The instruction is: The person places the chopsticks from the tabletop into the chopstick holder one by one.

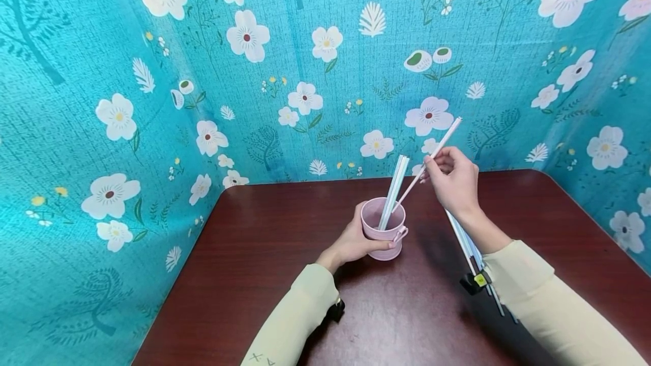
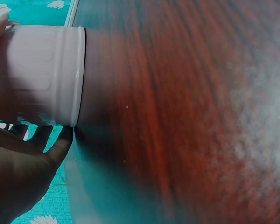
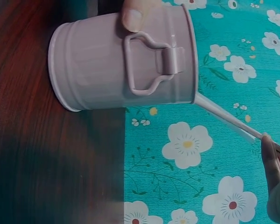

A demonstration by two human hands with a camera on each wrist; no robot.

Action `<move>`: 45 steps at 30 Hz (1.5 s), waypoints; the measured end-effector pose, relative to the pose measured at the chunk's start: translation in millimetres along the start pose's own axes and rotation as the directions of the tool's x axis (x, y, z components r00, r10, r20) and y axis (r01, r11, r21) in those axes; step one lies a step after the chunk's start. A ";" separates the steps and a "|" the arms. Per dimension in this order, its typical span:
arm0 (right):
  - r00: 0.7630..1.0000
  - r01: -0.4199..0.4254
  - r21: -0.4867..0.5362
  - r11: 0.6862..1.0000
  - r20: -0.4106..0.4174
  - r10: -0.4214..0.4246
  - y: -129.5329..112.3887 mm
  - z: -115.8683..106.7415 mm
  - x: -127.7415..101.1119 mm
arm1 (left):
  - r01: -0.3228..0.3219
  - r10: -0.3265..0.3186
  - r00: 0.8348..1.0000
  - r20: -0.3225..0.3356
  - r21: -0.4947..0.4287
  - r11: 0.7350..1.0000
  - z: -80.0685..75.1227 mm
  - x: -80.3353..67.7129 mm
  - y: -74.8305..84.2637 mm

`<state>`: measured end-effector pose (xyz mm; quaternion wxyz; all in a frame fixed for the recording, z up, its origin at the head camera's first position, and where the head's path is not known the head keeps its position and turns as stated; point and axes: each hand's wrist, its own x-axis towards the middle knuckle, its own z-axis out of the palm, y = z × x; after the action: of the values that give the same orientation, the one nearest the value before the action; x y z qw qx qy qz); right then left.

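A small pink metal bucket (image 1: 383, 230) with a side handle (image 3: 147, 63) stands on the dark wooden table (image 1: 285, 275). My left hand (image 1: 356, 239) grips the bucket from the left, thumb across its front. Two or three white straws (image 1: 394, 191) lean inside it. My right hand (image 1: 452, 179) pinches another white straw (image 1: 432, 154) above and to the right of the bucket; the straw slants down with its lower end inside the rim. The left wrist view shows the bucket wall (image 2: 42, 74) against my palm. In the right wrist view the straw (image 3: 224, 116) leaves the bucket mouth toward my fingers.
A bundle of white straws (image 1: 465, 242) lies on the table under my right forearm. A teal flowered cloth (image 1: 305, 61) walls the table at the back and both sides. Bare table lies in front of and to the left of the bucket.
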<state>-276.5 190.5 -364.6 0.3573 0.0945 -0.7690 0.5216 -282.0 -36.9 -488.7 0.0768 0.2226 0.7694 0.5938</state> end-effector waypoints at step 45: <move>0.934 -0.010 -0.194 0.981 0.349 0.079 49.1 25.2 -34.0 | 0.018 -0.018 1.000 -0.012 0.027 0.999 0.5 -0.3 0.0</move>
<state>-288.6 182.4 -427.7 0.2079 0.1351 -0.8689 0.4284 -281.5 -36.6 -488.9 0.0745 0.2131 0.7799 0.5838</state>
